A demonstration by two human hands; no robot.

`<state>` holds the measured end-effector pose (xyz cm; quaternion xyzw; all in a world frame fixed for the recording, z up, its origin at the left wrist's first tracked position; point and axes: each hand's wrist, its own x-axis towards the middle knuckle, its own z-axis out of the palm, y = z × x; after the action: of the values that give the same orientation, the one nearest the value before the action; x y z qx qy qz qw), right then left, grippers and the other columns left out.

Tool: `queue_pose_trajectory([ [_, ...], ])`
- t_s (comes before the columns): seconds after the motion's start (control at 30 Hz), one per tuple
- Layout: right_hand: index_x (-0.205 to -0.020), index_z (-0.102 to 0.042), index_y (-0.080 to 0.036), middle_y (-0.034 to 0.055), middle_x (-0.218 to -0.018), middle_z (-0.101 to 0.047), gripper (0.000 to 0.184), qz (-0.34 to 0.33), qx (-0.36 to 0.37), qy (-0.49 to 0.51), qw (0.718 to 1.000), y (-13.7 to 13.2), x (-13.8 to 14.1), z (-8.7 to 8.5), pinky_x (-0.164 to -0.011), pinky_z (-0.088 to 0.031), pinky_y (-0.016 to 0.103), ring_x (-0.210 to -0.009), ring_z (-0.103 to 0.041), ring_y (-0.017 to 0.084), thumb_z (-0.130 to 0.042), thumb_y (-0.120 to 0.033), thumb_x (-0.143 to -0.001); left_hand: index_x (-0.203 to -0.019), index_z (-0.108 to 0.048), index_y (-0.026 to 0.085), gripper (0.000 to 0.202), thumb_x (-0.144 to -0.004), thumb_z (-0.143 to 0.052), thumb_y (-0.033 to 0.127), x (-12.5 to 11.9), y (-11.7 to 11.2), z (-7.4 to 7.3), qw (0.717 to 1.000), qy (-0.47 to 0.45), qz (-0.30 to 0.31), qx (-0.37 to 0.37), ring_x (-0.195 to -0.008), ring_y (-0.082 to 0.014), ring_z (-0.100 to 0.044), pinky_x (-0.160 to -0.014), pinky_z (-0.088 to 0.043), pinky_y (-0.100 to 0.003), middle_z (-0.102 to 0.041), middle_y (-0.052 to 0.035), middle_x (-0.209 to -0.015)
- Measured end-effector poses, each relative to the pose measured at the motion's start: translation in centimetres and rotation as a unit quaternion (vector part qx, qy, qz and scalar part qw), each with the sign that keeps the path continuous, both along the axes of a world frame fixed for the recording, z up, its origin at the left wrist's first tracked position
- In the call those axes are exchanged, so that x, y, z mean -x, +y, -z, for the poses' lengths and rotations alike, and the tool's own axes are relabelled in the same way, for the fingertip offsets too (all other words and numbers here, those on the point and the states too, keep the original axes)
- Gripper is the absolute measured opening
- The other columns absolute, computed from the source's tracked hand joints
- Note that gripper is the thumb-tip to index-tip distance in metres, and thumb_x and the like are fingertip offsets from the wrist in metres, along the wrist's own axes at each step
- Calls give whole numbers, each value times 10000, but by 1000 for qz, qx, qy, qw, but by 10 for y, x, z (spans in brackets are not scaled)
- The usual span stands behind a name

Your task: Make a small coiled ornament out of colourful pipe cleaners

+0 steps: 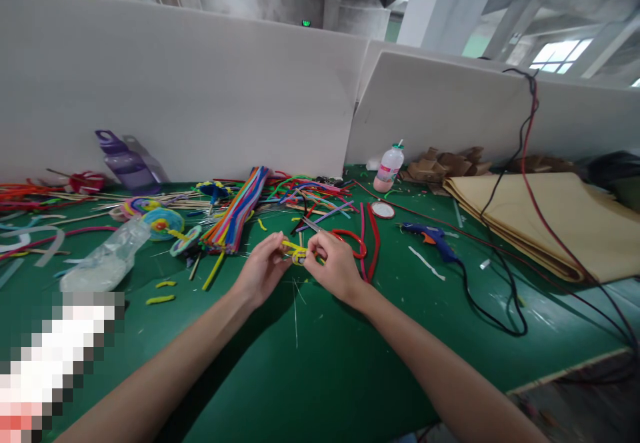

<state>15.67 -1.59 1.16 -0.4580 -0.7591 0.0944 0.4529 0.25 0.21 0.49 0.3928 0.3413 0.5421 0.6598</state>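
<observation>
My left hand (264,266) pinches one end of a yellow pipe cleaner (295,246) above the green table. Opposite it, my right hand (336,266) has its fingers closed on the curled part of the same yellow piece. Fingertips partly cover where the yellow loops meet. Scissors with red handles (364,246) show behind my right hand, their blade pointing up and left; whether they touch the hand, I cannot tell. Left of my hands lies a bundle of multicoloured pipe cleaners (243,206). Short yellow pieces (161,300) are on the table nearby.
A blue hot glue gun (430,235) with a black cord lies to the right. Farther back stand a pink-labelled bottle (390,166) and a purple water bottle (127,163). Brown paper sheets (540,210) cover the right side. A clear plastic bag (107,260) sits left.
</observation>
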Motion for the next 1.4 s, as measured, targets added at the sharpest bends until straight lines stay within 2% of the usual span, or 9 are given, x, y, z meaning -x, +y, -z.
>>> queue_pose_trajectory([
  [0.07, -683, -474, -191, -18, -659, -512, 41, -1, -10, -15, 1000, 0, -2, 0, -565, -317, 220, -588, -445, 107, -482, -162, -712, -749, -580, 169, 163, -802, -546, 319, 4, 3, -1, 992, 104, -7, -71, -695, -108, -511, -683, -435, -240, -521, 14, -719],
  [0.13, -685, -467, -191, -17, -665, -515, 48, -7, -13, -29, 999, 1, -4, -1, -567, -315, 218, -595, -449, 107, -483, -169, -723, -827, -611, 187, 151, -816, -528, 312, 9, 4, -4, 958, 234, -16, -164, -846, -146, -532, -794, -416, -275, -568, -10, -830],
  [0.27, -689, -462, -190, -18, -678, -522, 52, -20, -13, -51, 998, 2, -6, -1, -573, -317, 215, -605, -457, 105, -493, -170, -726, -977, -619, 227, 199, -841, -477, 261, 16, 1, -11, 835, 417, -95, -345, -1047, -202, -480, -963, -322, -377, -586, -47, -1025],
  [0.33, -698, -469, -189, -12, -687, -528, 41, -22, -15, -61, 998, 1, -5, -1, -584, -325, 217, -617, -466, 109, -488, -168, -728, -917, -641, 232, 167, -818, -507, 243, 16, -3, -14, 777, 466, -82, -416, -1101, -227, -445, -997, -286, -411, -597, -50, -1014],
  [0.4, -713, -482, -188, -4, -697, -535, 31, -26, -17, -74, 997, 0, -4, -1, -586, -328, 219, -629, -474, 114, -478, -172, -740, -841, -652, 230, 131, -800, -528, 230, 15, -5, -15, 748, 483, -46, -452, -1132, -244, -426, -1015, -261, -436, -611, -52, -997],
  [0.6, -720, -488, -189, 1, -731, -558, 35, -88, -20, -120, 989, -1, -9, -5, -605, -331, 222, -651, -481, 115, -480, -161, -740, -754, -657, 222, 189, -825, -482, 219, 17, 2, -18, 780, 441, 71, -438, -1117, -243, -447, -951, -352, -412, -628, -61, -931],
  [0.8, -729, -491, -192, 0, -729, -561, 54, -139, -16, -174, 975, 3, -18, -7, -602, -318, 223, -679, -497, 118, -483, -139, -720, -793, -665, 215, 161, -815, -509, 249, 20, 6, -17, 768, 452, 157, -426, -928, -208, -559, -869, -421, -377, -641, -67, -900],
  [1.07, -727, -495, -189, 8, -709, -564, 56, -62, -56, -178, 980, 3, -15, -5, -594, -307, 240, -658, -495, 124, -455, -153, -743, -776, -588, 199, 158, -842, -449, 234, 12, 0, -12, 766, 472, 61, -432, -808, -165, -560, -1015, -305, -427, -597, -38, -801],
  [1.4, -755, -507, -184, 24, -738, -577, 69, -56, -80, -189, 977, 4, -14, -4, -615, -335, 247, -689, -504, 134, -444, -159, -762, -770, -550, 207, 145, -847, -428, 224, 12, 1, -9, 772, 467, 41, -429, -772, -157, -548, -1038, -264, -458, -557, -21, -777],
])
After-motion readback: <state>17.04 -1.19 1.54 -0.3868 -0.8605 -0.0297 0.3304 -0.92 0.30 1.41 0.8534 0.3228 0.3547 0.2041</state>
